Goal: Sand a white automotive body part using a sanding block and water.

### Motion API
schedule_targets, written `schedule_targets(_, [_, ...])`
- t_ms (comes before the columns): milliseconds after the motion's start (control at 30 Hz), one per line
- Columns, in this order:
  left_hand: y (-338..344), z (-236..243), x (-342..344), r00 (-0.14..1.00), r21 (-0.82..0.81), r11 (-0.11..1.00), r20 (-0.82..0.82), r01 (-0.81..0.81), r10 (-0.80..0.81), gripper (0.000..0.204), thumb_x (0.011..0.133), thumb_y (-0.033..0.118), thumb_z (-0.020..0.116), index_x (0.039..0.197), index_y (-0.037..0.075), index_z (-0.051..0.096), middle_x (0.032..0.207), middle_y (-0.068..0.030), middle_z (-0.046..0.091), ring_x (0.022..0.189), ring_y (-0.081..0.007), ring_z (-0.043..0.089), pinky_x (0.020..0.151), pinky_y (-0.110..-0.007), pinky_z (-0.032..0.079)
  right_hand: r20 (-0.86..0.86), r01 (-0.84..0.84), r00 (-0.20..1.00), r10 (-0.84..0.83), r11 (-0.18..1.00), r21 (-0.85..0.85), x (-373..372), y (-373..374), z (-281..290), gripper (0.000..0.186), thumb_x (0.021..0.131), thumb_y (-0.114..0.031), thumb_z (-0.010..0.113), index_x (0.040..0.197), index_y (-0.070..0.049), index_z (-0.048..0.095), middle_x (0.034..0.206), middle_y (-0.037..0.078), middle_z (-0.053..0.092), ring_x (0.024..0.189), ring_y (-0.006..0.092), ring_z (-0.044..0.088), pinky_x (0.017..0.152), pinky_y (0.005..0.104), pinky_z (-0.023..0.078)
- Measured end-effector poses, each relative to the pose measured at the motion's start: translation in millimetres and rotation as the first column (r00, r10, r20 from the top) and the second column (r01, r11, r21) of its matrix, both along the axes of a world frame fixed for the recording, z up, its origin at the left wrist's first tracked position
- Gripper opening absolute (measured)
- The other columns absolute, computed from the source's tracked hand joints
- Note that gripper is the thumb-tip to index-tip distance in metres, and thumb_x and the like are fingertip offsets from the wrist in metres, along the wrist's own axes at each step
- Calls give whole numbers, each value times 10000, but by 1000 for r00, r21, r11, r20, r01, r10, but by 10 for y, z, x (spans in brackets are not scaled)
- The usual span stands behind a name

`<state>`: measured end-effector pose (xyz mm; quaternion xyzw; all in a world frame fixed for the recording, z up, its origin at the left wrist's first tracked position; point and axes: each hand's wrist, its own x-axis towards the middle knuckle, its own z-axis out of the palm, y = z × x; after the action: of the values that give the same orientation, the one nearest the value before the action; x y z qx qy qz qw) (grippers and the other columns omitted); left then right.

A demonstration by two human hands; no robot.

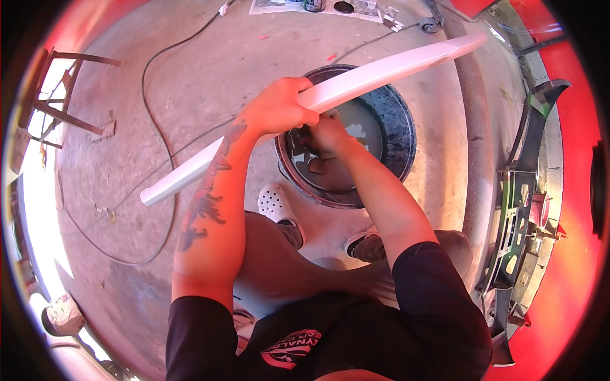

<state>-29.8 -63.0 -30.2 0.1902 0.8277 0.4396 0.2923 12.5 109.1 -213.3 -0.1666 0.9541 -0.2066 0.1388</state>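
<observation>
Long white panel (356,79) held slantwise right above the round black tub (372,136). Left hand (276,108) is wrapped around it near mid-length. Right hand (324,136), just under the panel over the tub, is closed on something small and dark (cannot tell what). Panel looks stiff, light and smooth, probably slippery; best gripped mid-span. Tub holds shallow murky liquid.

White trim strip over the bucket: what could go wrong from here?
The long white strip is gripped only near its middle by the left hand, so either free end could swing or dip. The right hand works under it above the dark bucket, so anything it drops may land inside. A black cable loops across the floor near the feet, a likely trip hazard.
</observation>
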Motion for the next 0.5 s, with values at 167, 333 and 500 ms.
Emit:
schedule_targets(167, [-70, -86, -45, 999, -20, 1000, -44, 2, -3, 391, 686, 149, 716, 1040, -9, 661, 806, -95, 685, 740, -178, 653, 712, -314, 497, 171, 17, 982, -79, 943, 333, 21, -114, 11, 544, 839, -417, 731, 1316, -174, 634, 1323, 128, 640, 1287, 319, 556, 1138, 586, 320])
schedule_targets(333, [-49, -119, -84, 1000, -17, 999, 5, 28, -28, 444, 666, 188, 735, 1051, -23, 669, 838, -152, 702, 758, -250, 689, 724, -359, 524, 268, 205, 943, -199, 979, 5, -32, 344, -16, 377, 855, -349, 740, 1150, -116, 711, 1125, 160, 705, 1095, 296, 657, 987, 485, 455])
schedule_targets(500, [-6, -180, -98, 998, -7, 1000, 63, 15, -15, 417, 675, 185, 740, 1026, -28, 670, 817, -135, 695, 714, -219, 689, 687, -351, 523, 392, 373, 885, -249, 885, -280, 19, 666, 183, 217, 888, -221, 740, 1014, -48, 707, 873, 119, 688, 797, 217, 638, 731, 352, 488])
